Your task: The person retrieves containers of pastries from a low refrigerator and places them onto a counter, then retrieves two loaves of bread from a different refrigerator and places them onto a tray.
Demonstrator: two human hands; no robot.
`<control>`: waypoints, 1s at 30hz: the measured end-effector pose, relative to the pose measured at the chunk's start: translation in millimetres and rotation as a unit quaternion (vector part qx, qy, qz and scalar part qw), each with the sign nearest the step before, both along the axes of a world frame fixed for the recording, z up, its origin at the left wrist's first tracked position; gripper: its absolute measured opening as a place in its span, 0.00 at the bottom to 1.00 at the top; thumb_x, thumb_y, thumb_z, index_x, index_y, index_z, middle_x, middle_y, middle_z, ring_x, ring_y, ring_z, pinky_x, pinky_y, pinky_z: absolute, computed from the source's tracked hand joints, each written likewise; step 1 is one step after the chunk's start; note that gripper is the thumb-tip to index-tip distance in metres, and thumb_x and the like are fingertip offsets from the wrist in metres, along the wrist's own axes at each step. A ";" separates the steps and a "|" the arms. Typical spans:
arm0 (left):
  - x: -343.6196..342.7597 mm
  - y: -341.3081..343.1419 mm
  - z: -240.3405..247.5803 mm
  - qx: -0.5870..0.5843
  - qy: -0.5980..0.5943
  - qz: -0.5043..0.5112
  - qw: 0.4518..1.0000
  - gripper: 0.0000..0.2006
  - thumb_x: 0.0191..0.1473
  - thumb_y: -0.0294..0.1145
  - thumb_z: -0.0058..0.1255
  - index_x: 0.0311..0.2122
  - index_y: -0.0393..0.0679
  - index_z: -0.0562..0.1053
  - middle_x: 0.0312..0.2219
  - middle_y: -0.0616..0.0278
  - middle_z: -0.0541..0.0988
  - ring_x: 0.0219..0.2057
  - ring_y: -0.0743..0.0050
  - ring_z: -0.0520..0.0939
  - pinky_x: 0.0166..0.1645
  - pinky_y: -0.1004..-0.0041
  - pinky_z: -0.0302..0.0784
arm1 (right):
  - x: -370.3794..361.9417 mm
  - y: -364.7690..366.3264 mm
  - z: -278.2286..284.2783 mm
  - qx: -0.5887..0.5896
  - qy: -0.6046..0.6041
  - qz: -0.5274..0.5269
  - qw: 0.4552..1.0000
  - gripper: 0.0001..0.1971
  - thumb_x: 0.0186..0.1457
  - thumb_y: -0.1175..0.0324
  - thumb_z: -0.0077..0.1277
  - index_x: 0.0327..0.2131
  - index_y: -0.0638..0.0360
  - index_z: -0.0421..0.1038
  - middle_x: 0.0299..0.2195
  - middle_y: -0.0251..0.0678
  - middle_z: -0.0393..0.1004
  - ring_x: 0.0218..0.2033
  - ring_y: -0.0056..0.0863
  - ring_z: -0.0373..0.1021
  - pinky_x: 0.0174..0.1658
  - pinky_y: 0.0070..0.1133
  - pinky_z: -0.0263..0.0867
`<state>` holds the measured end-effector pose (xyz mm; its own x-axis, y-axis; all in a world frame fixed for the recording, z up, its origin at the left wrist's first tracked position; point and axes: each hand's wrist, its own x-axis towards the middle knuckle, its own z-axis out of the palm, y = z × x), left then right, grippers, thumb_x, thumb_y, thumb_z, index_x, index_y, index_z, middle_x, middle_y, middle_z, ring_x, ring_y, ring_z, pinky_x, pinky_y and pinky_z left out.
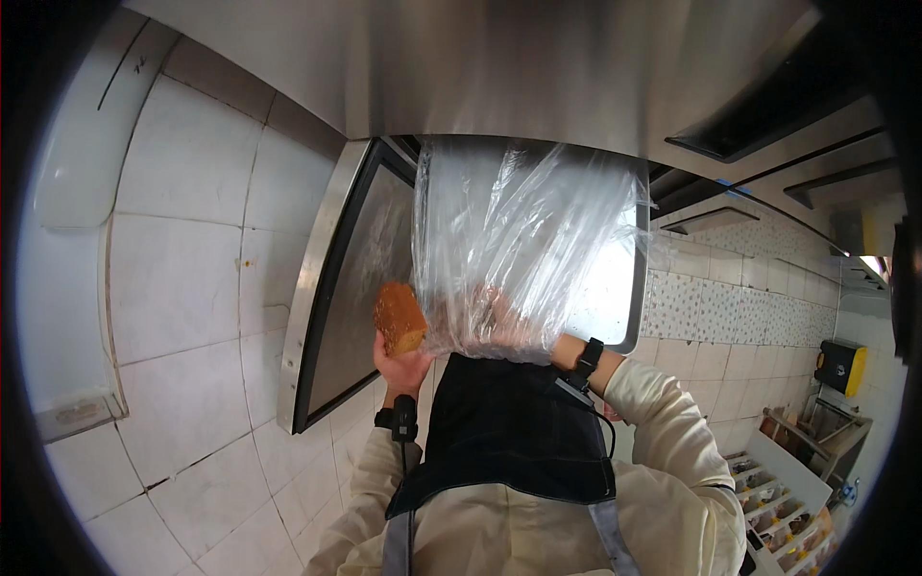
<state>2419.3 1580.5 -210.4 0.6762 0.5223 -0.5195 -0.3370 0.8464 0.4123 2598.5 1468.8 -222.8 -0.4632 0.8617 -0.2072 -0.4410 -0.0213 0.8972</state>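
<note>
A brown loaf of bread (399, 317) with a browned crust is gripped in my left hand (401, 365), just left of a metal tray. Clear plastic film (519, 211) covers most of this tray (607, 312), wrinkled and hanging over its near edge. My right hand (509, 326) is beneath the film at the tray's near side. Its fingers show only dimly through the plastic, so whether they hold anything is hidden. What lies on the tray under the film is not clear.
An open steel door (312, 288) with a black seal stands left of the tray. A steel cabinet front (519, 67) spans the far side. At the lower right is a white rack (783, 509) with packed items. A yellow and black box (841, 368) is by the right wall.
</note>
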 end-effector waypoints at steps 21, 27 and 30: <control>69.2 30.5 -8.0 0.013 -0.045 0.058 0.997 0.31 0.47 0.51 0.40 0.55 0.51 0.54 0.54 0.60 0.55 0.57 0.53 0.51 0.54 0.38 0.40 | 109.8 -194.5 65.9 -0.344 -0.785 -0.089 0.507 0.32 0.40 0.79 0.43 0.51 0.45 0.45 0.49 0.37 0.54 0.46 0.36 0.60 0.41 0.34 0.64; 110.6 58.4 -28.9 0.041 -0.062 0.063 0.995 0.29 0.48 0.48 0.41 0.55 0.49 0.55 0.54 0.60 0.57 0.55 0.54 0.54 0.53 0.39 0.42 | 84.1 -235.2 90.7 -0.337 -0.762 -0.250 0.493 0.47 0.35 0.76 0.45 0.58 0.42 0.31 0.55 0.35 0.45 0.56 0.34 0.47 0.53 0.35 0.51; 138.1 71.1 -44.4 0.314 -0.025 0.043 0.948 0.31 0.46 0.37 0.49 0.54 0.41 0.54 0.53 0.52 0.58 0.52 0.56 0.60 0.53 0.46 0.51 | 78.4 -236.4 108.9 -0.344 -0.790 -0.254 0.439 0.49 0.33 0.75 0.48 0.58 0.43 0.30 0.55 0.34 0.45 0.56 0.31 0.46 0.55 0.30 0.49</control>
<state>2557.4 1651.6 -254.8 0.6327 0.7723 -0.0568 -0.4259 0.4083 0.8074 2676.9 1232.4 -113.9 0.9428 0.2535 -0.2167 -0.3165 0.4759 -0.8206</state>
